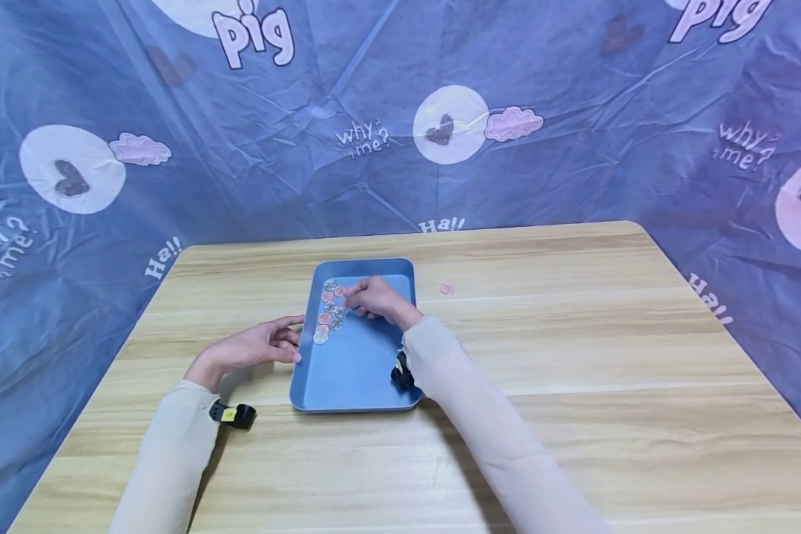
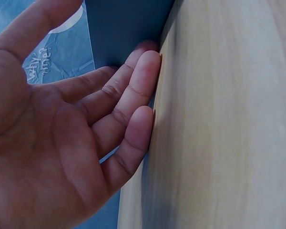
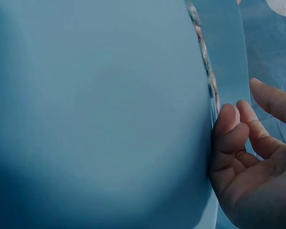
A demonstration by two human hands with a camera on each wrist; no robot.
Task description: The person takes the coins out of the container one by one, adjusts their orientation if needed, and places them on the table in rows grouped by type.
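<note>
A blue rectangular tray [image 1: 363, 386] lies on the table, with several silver and copper-coloured coins [image 1: 325, 317] spread along its left part. My left hand [image 1: 256, 345] is beside the tray's left wall, thumb and fingertips right at it. In the left wrist view its fingers [image 2: 140, 81] are loosely bent, with the little finger's side low by the wood. Over the tray floor, my right hand [image 1: 377, 298] reaches left, fingertips right at the coins. The right wrist view shows the coins [image 3: 205, 55] edge-on beyond loosely bent fingers [image 3: 229, 143]; no coin shows between them.
A single copper-coloured coin [image 1: 447, 289] lies on the wooden table [image 1: 607, 356], right of the tray. Behind the table hangs a blue printed cloth [image 1: 387, 185]. Each wrist wears a small black camera, the right one [image 1: 403, 371] over the tray's right wall.
</note>
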